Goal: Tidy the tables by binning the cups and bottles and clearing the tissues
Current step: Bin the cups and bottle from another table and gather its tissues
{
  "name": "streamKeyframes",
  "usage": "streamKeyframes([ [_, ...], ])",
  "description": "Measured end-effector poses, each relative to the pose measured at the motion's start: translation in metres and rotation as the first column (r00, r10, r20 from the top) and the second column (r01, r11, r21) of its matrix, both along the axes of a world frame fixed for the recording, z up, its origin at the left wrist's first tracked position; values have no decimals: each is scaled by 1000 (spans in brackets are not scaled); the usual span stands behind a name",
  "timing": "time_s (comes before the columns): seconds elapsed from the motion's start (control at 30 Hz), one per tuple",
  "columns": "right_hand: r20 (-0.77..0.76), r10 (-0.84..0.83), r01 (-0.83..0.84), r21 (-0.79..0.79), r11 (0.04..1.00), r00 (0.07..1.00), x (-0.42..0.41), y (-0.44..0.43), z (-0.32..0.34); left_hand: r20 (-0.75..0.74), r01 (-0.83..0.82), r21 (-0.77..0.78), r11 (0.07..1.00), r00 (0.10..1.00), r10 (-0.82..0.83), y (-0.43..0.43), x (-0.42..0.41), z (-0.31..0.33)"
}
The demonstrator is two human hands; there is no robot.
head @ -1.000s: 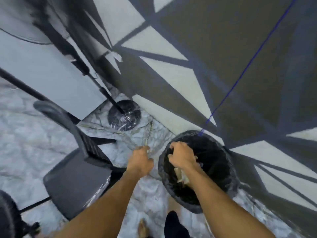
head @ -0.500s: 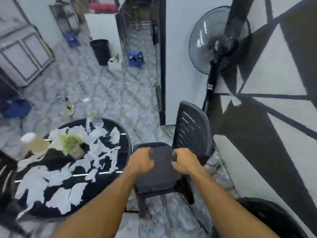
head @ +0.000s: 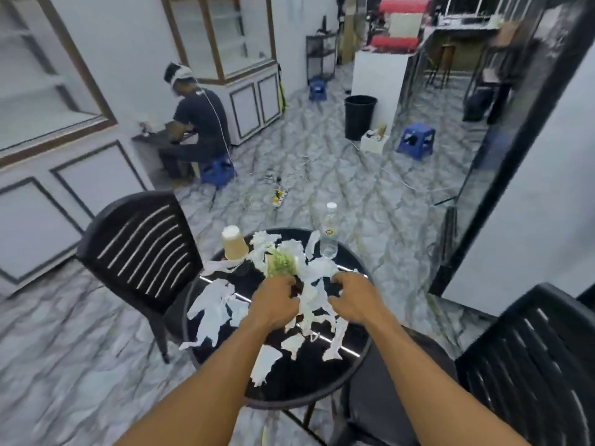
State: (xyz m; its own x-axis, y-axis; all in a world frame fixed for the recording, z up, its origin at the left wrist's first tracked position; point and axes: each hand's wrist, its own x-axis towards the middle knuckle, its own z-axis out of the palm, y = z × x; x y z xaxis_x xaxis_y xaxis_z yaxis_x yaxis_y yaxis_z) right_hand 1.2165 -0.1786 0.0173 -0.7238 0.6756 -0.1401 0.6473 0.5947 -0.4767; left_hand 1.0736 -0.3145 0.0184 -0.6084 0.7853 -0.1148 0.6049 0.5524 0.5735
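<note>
The upturned cup (head: 234, 243) stood at the far left of the table (head: 322, 400). The left hand (head: 275, 302), fingers curled, lay against the torn tissues (head: 310, 300); whether it gripped them could not be told. The bottle (head: 329, 235) stood far right. The right hand (head: 354, 299) rested curled fingers on tissues, with its grip likewise unclear.

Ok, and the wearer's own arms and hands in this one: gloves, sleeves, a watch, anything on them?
Nothing worn that shows. The left hand and right hand have no gloves. The left forearm and right forearm are uncovered down to the bottom edge of the view, so no sleeve appears. No watch, band or cable at either wrist; rings are too blurred to rule out.
</note>
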Motion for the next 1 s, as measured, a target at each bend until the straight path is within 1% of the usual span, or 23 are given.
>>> streamKeyframes([
  [0.1, -45, -2, 1, -25, 1000, 999, -27, 26, 0, -20, -81, 14, 997, 996, 81, 10, -17, 6],
  [0.17, -78, -25, 23, -27, 999, 997, -41, 44, -2, -31, -97, 15, 995, 995, 97, 22, -29, 8],
  [0.23, -116, -60, 56, -31, 998, 992, -53, 61, -2, -11, -110, 3, 994, 994, 110, 35, -43, 9],
  [0.3, -139, -103, 99, -40, 994, 985, -63, 78, -4, 3, -110, -10, 994, 994, 110, 48, -61, 9],
  [0.47, -169, -224, 212, -81, 974, 960, -98, 115, -25, -36, -61, -40, 997, 998, 60, 84, -130, -6],
  [0.57, -183, -314, 290, -148, 946, 932, -124, 131, -42, -41, 4, -94, 996, 999, -7, 115, -171, -24],
  [0.7, -173, -465, 415, -259, 872, 868, -150, 149, -72, 40, 145, -231, 962, 989, -140, 153, -215, -59],
  [0.87, -218, -594, 483, -403, 777, 774, -173, 160, -108, 190, 332, -413, 848, 942, -277, 183, -254, -99],
  [1.0, -249, -640, 517, -416, 748, 726, -188, 164, -122, 300, 440, -474, 763, 895, -329, 196, -264, -120],
])
